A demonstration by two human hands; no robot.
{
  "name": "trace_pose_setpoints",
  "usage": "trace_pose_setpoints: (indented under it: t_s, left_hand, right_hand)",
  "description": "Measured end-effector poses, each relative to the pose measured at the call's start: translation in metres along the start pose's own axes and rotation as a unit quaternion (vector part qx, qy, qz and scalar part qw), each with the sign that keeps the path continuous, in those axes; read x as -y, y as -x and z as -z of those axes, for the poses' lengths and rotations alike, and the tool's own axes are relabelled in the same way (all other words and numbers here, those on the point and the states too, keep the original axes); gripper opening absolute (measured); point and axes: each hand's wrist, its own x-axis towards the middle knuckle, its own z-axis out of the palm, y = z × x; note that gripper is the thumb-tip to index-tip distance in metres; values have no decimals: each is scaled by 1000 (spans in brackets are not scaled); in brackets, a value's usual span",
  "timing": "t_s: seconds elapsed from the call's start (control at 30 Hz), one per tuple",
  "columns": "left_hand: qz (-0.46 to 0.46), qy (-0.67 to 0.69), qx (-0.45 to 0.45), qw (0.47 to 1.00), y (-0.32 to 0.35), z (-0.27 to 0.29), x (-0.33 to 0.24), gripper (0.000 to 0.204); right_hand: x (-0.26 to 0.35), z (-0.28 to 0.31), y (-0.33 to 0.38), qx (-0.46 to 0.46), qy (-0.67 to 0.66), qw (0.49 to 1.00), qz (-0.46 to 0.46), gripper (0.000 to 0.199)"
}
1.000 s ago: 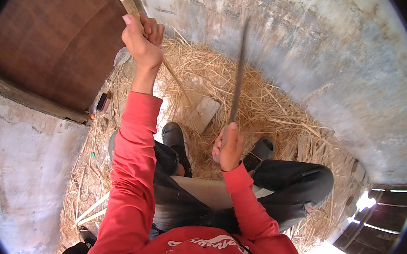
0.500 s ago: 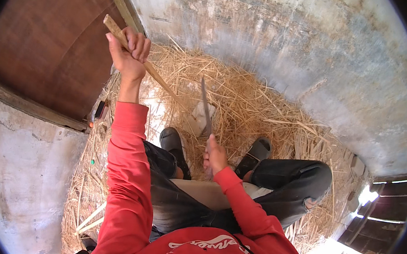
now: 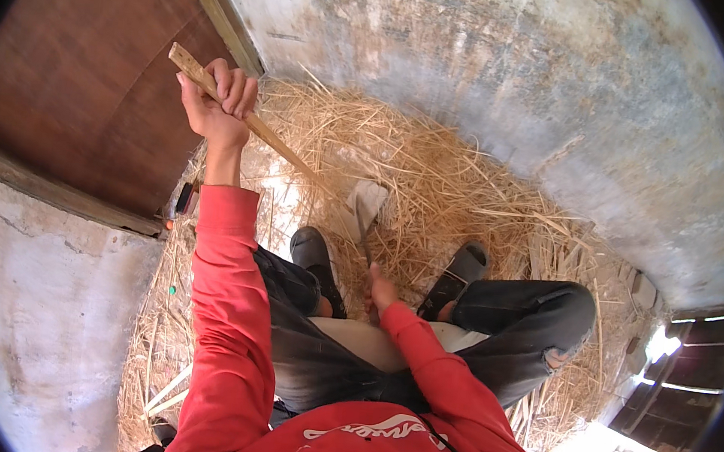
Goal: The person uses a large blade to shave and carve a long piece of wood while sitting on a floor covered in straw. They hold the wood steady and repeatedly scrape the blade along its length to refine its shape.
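Observation:
My left hand point(image 3: 219, 114) is raised at the far left, closed round a long wooden stick point(image 3: 281, 145). The stick slants down and to the right, its lower end tapering out of sharp view over the straw. Low between my knees, my right hand point(image 3: 382, 291) grips a long-bladed knife point(image 3: 364, 238), its handle mostly hidden by the fingers. The blade points away from me, below the stick's lower end and apart from it. Behind the blade tip lies a pale flat block point(image 3: 371, 196) on the ground.
Straw and wood shavings point(image 3: 436, 168) cover the ground around my sandalled feet point(image 3: 312, 252). A stained, curved wall point(image 3: 514, 58) closes off the far side. A brown wooden panel point(image 3: 83, 72) stands at the left. I sit on a low pale seat point(image 3: 360, 344).
My right hand has drawn the knife down toward me, and its blade sits lower. The left hand and stick have shifted slightly left and down.

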Motion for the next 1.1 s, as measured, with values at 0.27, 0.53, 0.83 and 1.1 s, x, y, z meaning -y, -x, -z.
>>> trace_pose_setpoints:
  t_s: [0.27,0.53,0.83,1.1]
  left_hand:
    - [38,56,28,997,2,22,-7,65]
    - [16,3,-5,1000,3,-15,9,64]
    - [-1,48,-161,986,55,8,84,63]
    - [-34,-23,-228,973,53,3,47,68]
  right_hand:
    - [145,-3,162,95,-180,949,242,51]
    - [110,-12,200,138,-165,844,491,52]
    - [-8,19,137,9,-180,983,-18,49]
    - [31,40,148,24,-157,983,87,49]
